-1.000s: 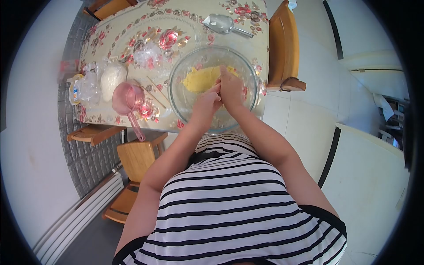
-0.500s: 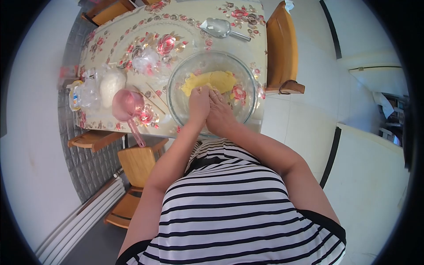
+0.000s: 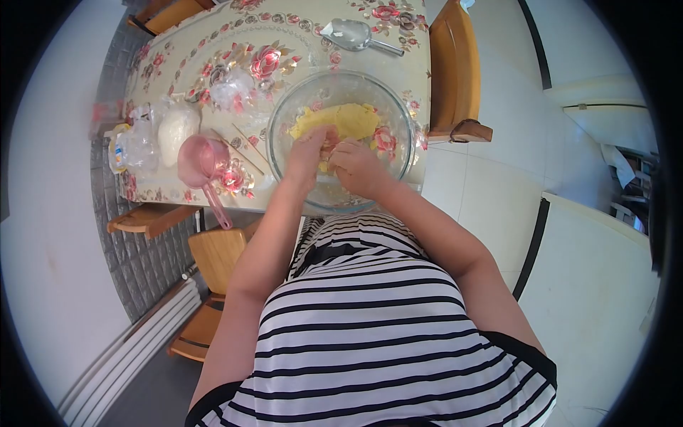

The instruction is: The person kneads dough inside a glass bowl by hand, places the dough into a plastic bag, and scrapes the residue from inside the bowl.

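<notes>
A lump of yellow dough (image 3: 347, 119) lies in the far half of a large clear glass bowl (image 3: 282, 107). My left hand (image 3: 311, 153) is over the near side of the dough, palm turned inward and fingers stretched out. Beside it, my right hand (image 3: 357, 168) has its fingers curled together close to the left palm. Whatever those fingertips pinch, if anything, is too small to make out. Small yellow bits of dough show near the hands, which hold no large piece.
Left of the bowl are a pink ladle (image 3: 203, 161), a pair of chopsticks (image 3: 247, 149), a white lump in plastic (image 3: 178, 134) and a crumpled clear bag (image 3: 233, 91). A clear scoop (image 3: 350, 35) lies beyond. Wooden chairs (image 3: 455, 71) flank the flowered table.
My hands were pressed together on the dough's near edge. They have come apart and back a little, the left palm turning inward and the right fingers curling.
</notes>
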A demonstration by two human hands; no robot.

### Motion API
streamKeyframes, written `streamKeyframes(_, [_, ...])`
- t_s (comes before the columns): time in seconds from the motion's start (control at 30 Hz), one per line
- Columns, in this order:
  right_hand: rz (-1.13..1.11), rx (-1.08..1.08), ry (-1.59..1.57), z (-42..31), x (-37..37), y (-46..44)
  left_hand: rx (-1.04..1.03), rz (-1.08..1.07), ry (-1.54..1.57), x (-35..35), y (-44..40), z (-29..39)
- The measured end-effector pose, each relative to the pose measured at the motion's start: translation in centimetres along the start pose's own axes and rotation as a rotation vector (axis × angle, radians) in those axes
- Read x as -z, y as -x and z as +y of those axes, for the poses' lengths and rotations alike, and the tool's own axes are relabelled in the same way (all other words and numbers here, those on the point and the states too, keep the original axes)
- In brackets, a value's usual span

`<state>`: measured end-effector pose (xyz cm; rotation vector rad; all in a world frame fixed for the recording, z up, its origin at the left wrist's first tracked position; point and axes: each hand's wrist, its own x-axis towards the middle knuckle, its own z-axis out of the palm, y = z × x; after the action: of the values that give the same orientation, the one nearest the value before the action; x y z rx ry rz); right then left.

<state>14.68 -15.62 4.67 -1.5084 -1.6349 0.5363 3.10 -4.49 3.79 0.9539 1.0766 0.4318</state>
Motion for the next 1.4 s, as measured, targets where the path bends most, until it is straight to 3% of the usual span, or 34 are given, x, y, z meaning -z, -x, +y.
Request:
streamKeyframes(0.07, [-0.101,-0.021,-0.090,0.7,-0.9,-0.4,0.207,-0.287,0.090,-0.9,1.0,0.7])
streamKeyframes(0.1, [-0.200,-0.044,-0.180,0.7,-1.2,-0.6,0.211,-0.286,0.090,-1.2,1.7,0.9])
streamKeyframes(0.2, [-0.161,-0.037,-0.372,0.5,-0.9,-1.0,0.356,-0.324,0.290,-1.5,2.0,1.1])
streamKeyframes(0.23, [-0.164,-0.037,-0.373,2.4,-0.9,-1.7,0.332,-0.442,0.401,-0.9,1.3,0.4])
streamKeyframes(0.27, [-0.445,0.053,-0.432,5.6,-0.9,-2.9,0.307,-0.561,0.510,-0.4,0.9,-0.3])
streamKeyframes(0.3, [-0.586,0.101,-0.460,6.3,-1.2,-3.1,0.308,-0.560,0.512,-0.6,0.9,-1.4])
streamKeyframes(0.33, [-0.727,0.144,-0.488,7.0,-1.3,-3.4,0.226,-0.404,0.615,-1.4,1.1,-2.6])
streamKeyframes(0.37, [-0.508,0.096,-0.422,6.0,-2.1,-3.3,0.143,-0.246,0.714,-1.9,1.3,-3.3])
streamKeyframes(0.5, [0.367,-0.114,-0.129,1.6,-4.5,-2.4,0.193,-0.047,0.709,-3.6,2.7,-1.5])
streamKeyframes(0.6, [0.226,-0.075,0.029,1.8,-3.4,-2.5,0.203,-0.032,0.763,-3.6,2.8,-0.8])
streamKeyframes(0.73, [0.220,-0.075,0.210,2.1,-2.4,-3.2,0.199,-0.022,0.563,-3.8,4.4,-0.4])
streamKeyframes(0.8, [0.268,0.061,0.268,2.3,-2.4,-3.3,0.259,0.035,0.481,-3.9,4.6,0.1])
streamKeyframes(0.9, [0.356,-0.031,0.188,1.1,-3.5,-2.8,0.201,0.003,0.468,-3.4,3.8,0.6])
streamKeyframes(0.93, [0.353,-0.035,0.188,0.3,-4.0,-2.4,0.228,-0.098,0.497,-2.9,3.3,0.6])
streamKeyframes(1.0, [0.369,-0.335,-0.204,-1.6,-4.3,-2.1,0.253,-0.198,0.526,-2.4,2.0,-0.2])
streamKeyframes(1.07, [0.286,-0.420,-0.280,-2.2,-2.9,-2.3,0.133,-0.187,0.559,-2.4,1.3,-0.7])
streamKeyframes(1.13, [0.206,-0.500,-0.356,-2.1,-2.6,-2.3,0.166,-0.139,0.626,-3.0,1.1,-0.4])
streamKeyframes(1.2, [0.437,-0.730,-1.748,-2.0,-2.6,-2.5,0.199,-0.092,0.693,-3.4,1.3,0.5])
streamKeyframes(1.3, [0.554,-0.742,-1.872,-3.4,-2.1,-2.6,0.200,-0.131,0.810,-2.6,1.0,0.8])
streamKeyframes(1.33, [0.552,-0.744,-1.872,-3.0,-2.2,-2.1,0.253,-0.291,0.885,-1.4,0.1,0.1])
streamKeyframes(1.37, [0.393,-0.580,-1.746,-2.6,-2.0,-1.5,0.305,-0.453,0.955,-1.1,-0.1,0.6])
streamKeyframes(1.4, [0.313,-0.502,-1.679,-2.2,-1.9,-1.1,0.305,-0.453,0.955,-1.1,-0.2,1.0])
